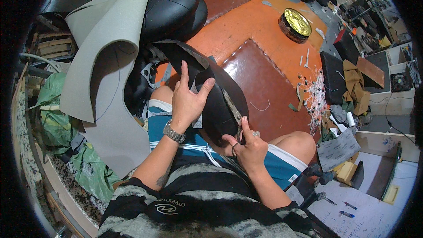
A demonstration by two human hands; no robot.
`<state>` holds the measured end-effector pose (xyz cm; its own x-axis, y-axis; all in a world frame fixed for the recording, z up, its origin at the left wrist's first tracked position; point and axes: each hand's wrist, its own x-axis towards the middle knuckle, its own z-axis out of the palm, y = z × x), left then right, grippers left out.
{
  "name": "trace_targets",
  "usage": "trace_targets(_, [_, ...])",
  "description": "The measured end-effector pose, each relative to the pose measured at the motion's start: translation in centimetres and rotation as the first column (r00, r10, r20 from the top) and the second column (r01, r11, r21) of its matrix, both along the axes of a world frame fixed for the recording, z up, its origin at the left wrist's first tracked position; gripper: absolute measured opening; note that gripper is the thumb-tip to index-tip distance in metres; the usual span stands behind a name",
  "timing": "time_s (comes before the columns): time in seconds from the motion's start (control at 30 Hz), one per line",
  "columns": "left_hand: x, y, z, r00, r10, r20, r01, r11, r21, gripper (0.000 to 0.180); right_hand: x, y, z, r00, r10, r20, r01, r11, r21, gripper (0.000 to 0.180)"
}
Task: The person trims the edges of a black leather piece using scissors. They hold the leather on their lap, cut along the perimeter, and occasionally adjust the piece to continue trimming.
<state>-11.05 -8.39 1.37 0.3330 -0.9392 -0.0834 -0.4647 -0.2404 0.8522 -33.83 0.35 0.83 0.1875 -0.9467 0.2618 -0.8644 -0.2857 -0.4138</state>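
A curved piece of black upholstery material [212, 114] lies across my lap, its turned-up edge showing a greyish underside. My right hand [252, 150] grips a pair of metal scissors [238, 117] by the handles, thumb and fingers in or around the loops. The blades point away from me and lie along the black material. On the left part of the same piece rests my left hand [189, 103], index finger and thumb stretched wide apart; its other fingers are mostly hidden.
A large curled grey sheet [116, 136] and black padded cushions [171, 6] stand at the left. Ahead, orange and brown sheets [264, 88] cover the floor, with a round gold-topped tin [296, 25]. At the right lie tangled white strings [313, 99] and a marked white board [365, 211].
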Motion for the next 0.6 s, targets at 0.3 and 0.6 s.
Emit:
trace_targets(0.3, [0.3, 0.0, -0.9, 1.000, 0.016, 0.020, -0.015, 0.999, -0.035, 0.105, 0.1, -0.2, -0.5, 1.000, 0.012, 0.026, -0.011, 0.999, -0.043, 0.085])
trace_targets(0.6, [0.5, -0.1, -1.8, 0.999, 0.034, 0.016, -0.033, 0.997, -0.072, 0.110, 0.3, -0.3, -0.3, 0.999, 0.013, 0.045, -0.011, 0.999, -0.033, 0.085])
